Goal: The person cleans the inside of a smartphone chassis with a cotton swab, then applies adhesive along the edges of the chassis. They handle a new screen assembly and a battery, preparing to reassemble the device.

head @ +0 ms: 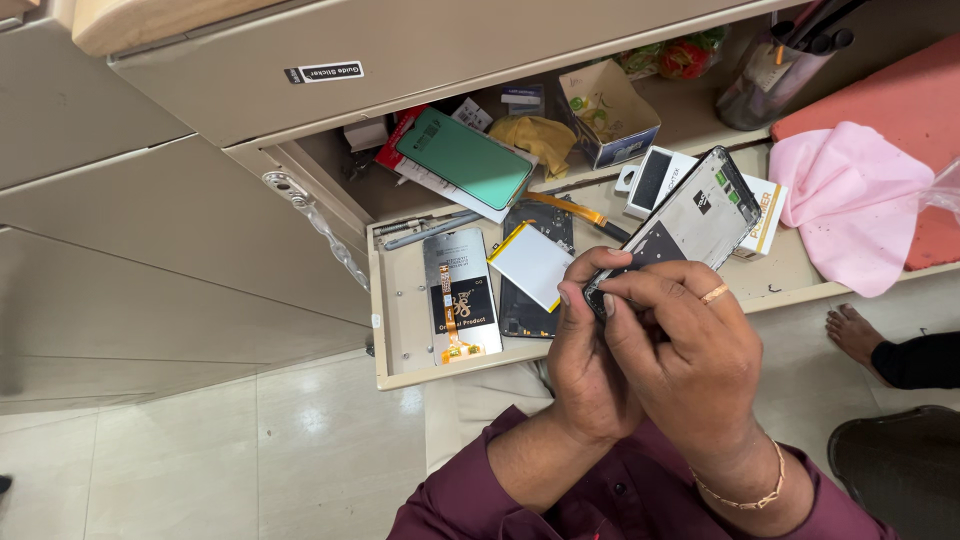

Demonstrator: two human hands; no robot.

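**Silver phone frame held over an open drawer**

Silver and bare inside, a phone frame (690,222) is held tilted above the open drawer (405,330), its lower end buried in the person's two hands and its upper end pointing up and to the right. The left hand (585,365) is closed around the frame's lower edge, thumb pressed against it. The right hand (690,360), with a ring on one finger and a chain bracelet at the wrist, is curled over the same end, fingertips pinched on the frame just beside the left thumb; whether it also holds a small tool I cannot tell.

Under the hands, in the drawer, lie a screen panel (462,290) with an orange ribbon cable, a dark phone back (530,275), and a white battery (530,265) resting on top of that back. Further in sit a green phone (465,158) on a stack of flat packets, a yellow cloth (540,138), and a small open cardboard box (605,112). To the right, a white box (765,215) lies behind the frame, near a pink cloth (850,205) spread on a red foam pad (900,95). A pen cup (765,80) stands at the back. Another person's bare foot (855,335) rests on the tiled floor, well apart from the hands.
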